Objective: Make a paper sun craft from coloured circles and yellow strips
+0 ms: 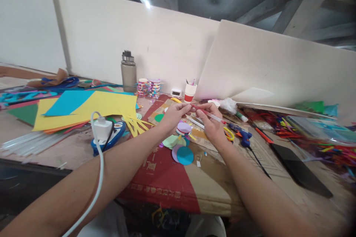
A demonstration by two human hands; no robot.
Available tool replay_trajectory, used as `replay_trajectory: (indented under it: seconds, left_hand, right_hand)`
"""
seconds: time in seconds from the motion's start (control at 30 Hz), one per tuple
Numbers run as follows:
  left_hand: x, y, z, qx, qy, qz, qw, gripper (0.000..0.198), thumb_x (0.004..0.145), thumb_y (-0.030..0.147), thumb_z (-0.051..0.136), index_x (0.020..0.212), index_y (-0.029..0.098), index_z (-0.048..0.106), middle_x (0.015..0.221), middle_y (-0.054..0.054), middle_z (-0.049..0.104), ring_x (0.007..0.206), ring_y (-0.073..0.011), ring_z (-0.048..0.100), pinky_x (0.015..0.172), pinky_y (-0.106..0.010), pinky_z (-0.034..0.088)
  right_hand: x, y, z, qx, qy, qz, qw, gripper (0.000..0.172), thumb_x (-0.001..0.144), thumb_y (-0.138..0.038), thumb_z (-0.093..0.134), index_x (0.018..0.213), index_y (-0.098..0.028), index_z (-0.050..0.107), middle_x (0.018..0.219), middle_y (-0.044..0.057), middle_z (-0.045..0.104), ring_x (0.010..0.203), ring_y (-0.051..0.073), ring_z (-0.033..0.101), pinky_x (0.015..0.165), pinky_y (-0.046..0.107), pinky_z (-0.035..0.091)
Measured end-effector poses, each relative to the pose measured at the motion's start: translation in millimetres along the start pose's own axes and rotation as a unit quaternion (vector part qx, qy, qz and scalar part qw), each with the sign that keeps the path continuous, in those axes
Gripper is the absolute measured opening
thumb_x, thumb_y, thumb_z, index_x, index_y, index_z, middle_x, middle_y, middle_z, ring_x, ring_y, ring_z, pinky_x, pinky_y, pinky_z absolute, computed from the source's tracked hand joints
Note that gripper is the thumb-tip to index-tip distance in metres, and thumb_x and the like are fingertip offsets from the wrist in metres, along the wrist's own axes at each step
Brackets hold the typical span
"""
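Observation:
Both of my hands are raised over the middle of the bench, fingertips almost meeting. My right hand (pixel 213 120) is closed round a slim pen (pixel 210 113) with a red and clear barrel, which slants down to the right. My left hand (pixel 176 114) is pinched at the pen's upper left end; its fingers hide that tip. Beneath the hands lie round paper discs, among them a blue disc (pixel 185 155), a lilac disc (pixel 184 127) and a pale green disc (pixel 170 141). They rest on a red and brown cardboard sheet (pixel 164 176).
Left are coloured paper sheets (pixel 83 109), clear glue sticks (pixel 30 142) and a white plug (pixel 102 127) whose cable crosses my left forearm. Behind stand a bottle (pixel 128 72), stacked paper rolls (pixel 155 88) and a paper cup (pixel 190 92). Right are a blue glue gun (pixel 244 137) and a black phone (pixel 300 170).

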State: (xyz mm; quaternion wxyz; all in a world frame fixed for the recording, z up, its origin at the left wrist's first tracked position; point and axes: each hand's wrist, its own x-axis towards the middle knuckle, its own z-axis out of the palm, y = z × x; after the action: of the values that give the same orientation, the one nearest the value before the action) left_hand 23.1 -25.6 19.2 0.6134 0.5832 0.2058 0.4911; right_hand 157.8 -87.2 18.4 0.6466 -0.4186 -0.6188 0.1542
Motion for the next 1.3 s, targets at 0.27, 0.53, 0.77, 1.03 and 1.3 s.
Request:
replay_trajectory:
  seconds: [0.27, 0.53, 0.77, 1.03, 1.3]
  left_hand:
    - [0, 3, 1.6, -0.073, 0.026, -0.038, 0.996, 0.019, 0.066, 0.029, 0.073, 0.068, 0.012, 0.065, 0.067, -0.003, 0.062, 0.059, -0.0073, 0.048, 0.059, -0.022, 0.036]
    - [-2, 10, 3.4, -0.027, 0.070, -0.014, 0.997, 0.016, 0.062, 0.019, 0.065, 0.056, 0.016, 0.051, 0.057, 0.002, 0.052, 0.056, -0.0072, 0.043, 0.057, -0.023, 0.034]
    - [1, 9, -4.5, 0.024, 0.097, 0.041, 0.994, 0.021, 0.078, 0.035, 0.060, 0.068, 0.017, 0.057, 0.064, 0.000, 0.055, 0.060, -0.0101, 0.048, 0.058, -0.023, 0.038]
    - [-6, 14, -7.0, 0.406, 0.042, 0.232, 0.883, 0.014, 0.085, 0.022, 0.058, 0.092, 0.019, 0.070, 0.095, -0.005, 0.070, 0.092, -0.0179, 0.061, 0.086, -0.030, 0.043]
    - [-4, 12, -14.9, 0.552, 0.017, 0.312, 0.773, 0.015, 0.088, 0.020, 0.053, 0.087, 0.018, 0.068, 0.091, -0.008, 0.070, 0.092, -0.0204, 0.062, 0.084, -0.033, 0.042]
  right_hand:
    - [-2, -1, -2, -0.144, 0.000, -0.089, 0.986, 0.016, 0.087, -0.037, 0.058, 0.093, -0.022, 0.060, 0.088, 0.004, 0.067, 0.081, 0.019, 0.063, 0.075, 0.034, 0.051]
    - [-2, 2, -3, -0.222, -0.015, -0.160, 0.962, 0.010, 0.088, -0.032, 0.056, 0.093, -0.024, 0.060, 0.092, 0.006, 0.067, 0.089, 0.021, 0.063, 0.082, 0.039, 0.050]
    - [6, 16, -1, 0.063, 0.041, 0.063, 0.995, 0.021, 0.084, -0.041, 0.061, 0.087, -0.021, 0.056, 0.080, 0.001, 0.069, 0.067, 0.014, 0.062, 0.068, 0.032, 0.053]
    - [4, 7, 2, 0.068, 0.025, 0.073, 0.995, 0.022, 0.081, -0.041, 0.064, 0.086, -0.020, 0.058, 0.077, 0.001, 0.069, 0.067, 0.013, 0.062, 0.067, 0.031, 0.053]
    - [-1, 7, 0, -0.056, -0.012, -0.003, 0.998, 0.021, 0.085, -0.042, 0.061, 0.088, -0.021, 0.058, 0.081, 0.003, 0.069, 0.076, 0.018, 0.066, 0.070, 0.034, 0.053]
